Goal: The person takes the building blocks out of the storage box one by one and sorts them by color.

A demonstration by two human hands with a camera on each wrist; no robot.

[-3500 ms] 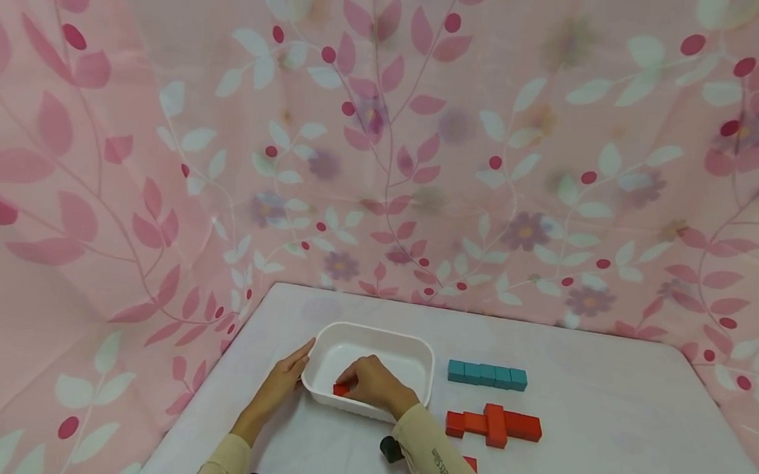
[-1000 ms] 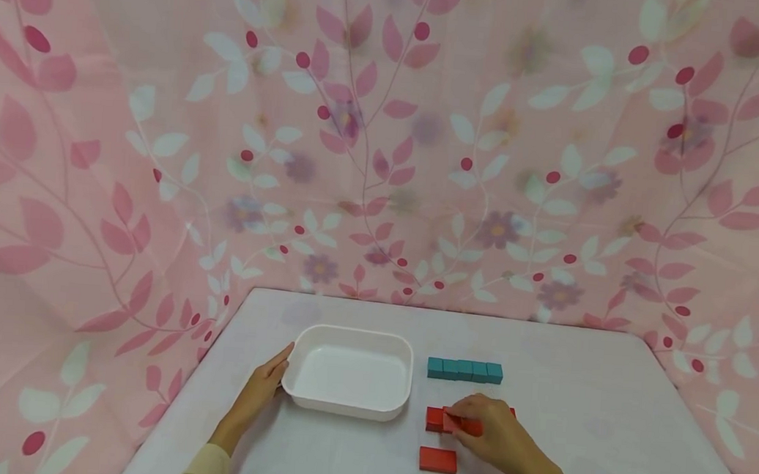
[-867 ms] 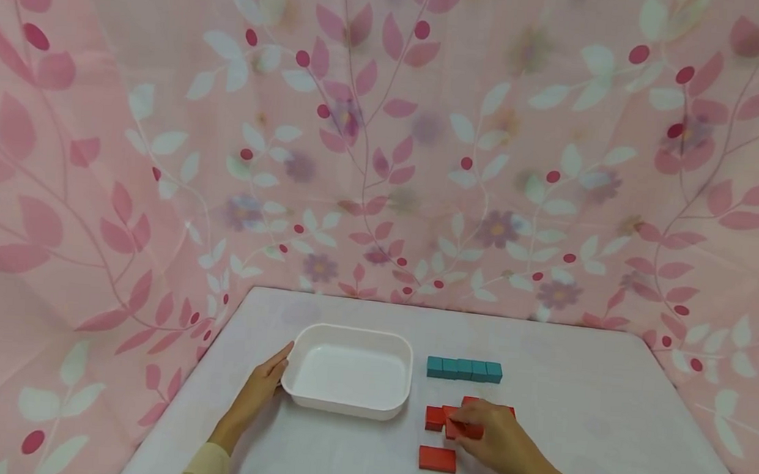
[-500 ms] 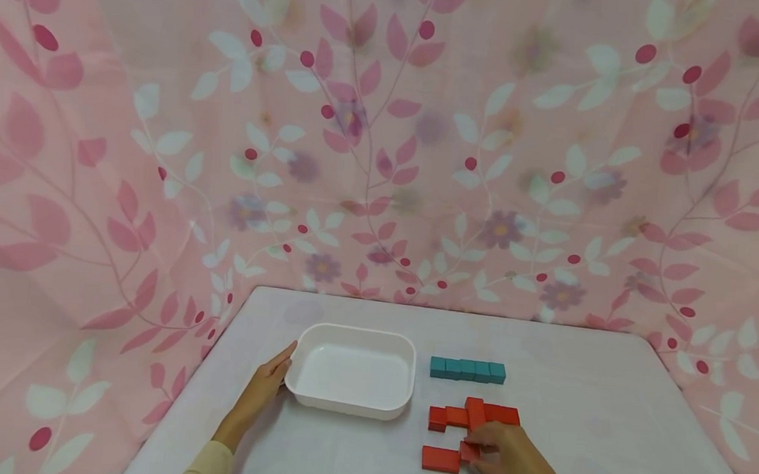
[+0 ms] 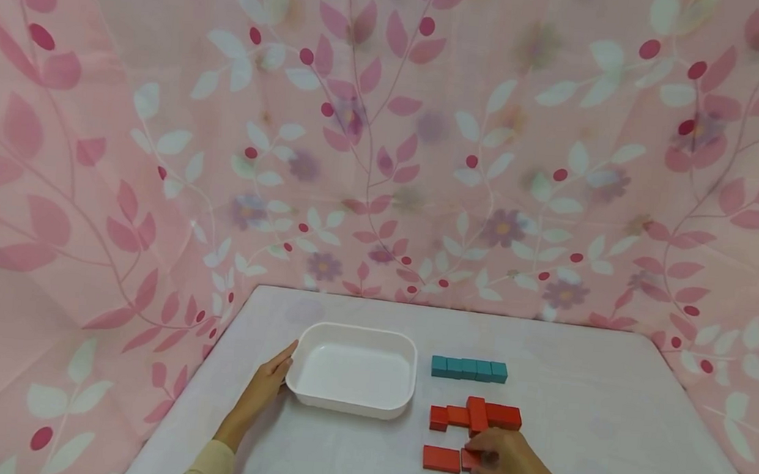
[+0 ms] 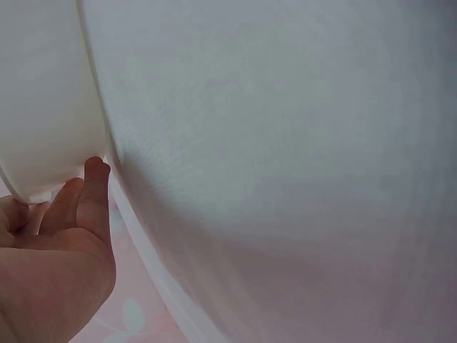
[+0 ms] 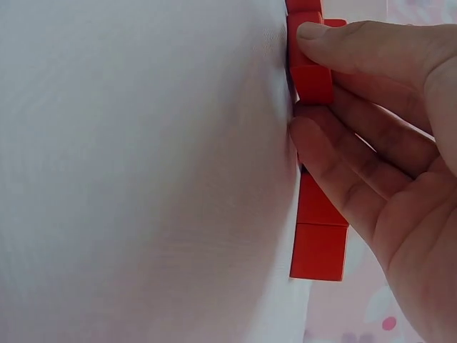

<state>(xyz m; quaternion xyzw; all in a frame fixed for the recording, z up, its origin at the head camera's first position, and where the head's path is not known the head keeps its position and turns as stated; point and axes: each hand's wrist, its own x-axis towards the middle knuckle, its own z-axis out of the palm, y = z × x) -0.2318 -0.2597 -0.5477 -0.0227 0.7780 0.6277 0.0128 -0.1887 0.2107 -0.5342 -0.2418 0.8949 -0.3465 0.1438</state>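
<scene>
In the head view my left hand [image 5: 262, 387] rests along the left side of a white tray [image 5: 348, 409]. Its fingers touch the outer wall, as the left wrist view also shows. My right hand [image 5: 514, 463] pinches a small red block [image 5: 469, 460] between thumb and fingers, low on the table. That block stands beside a flat red rectangular block [image 5: 441, 459], with a thin gap between them. Behind it lie several red blocks [image 5: 503, 416] in a line, with one red bar [image 5: 476, 413] across it. The right hand hides part of the pinched block.
A row of several teal cubes [image 5: 469, 369] lies at the back, to the right of the tray. The table [image 5: 581, 383] has a white cloth. Pink floral fabric [image 5: 385, 156] hangs behind and at the left.
The right hand has left the tray with a red block, passed over the red line and come forward beside the flat red block. The left hand keeps touching the tray.
</scene>
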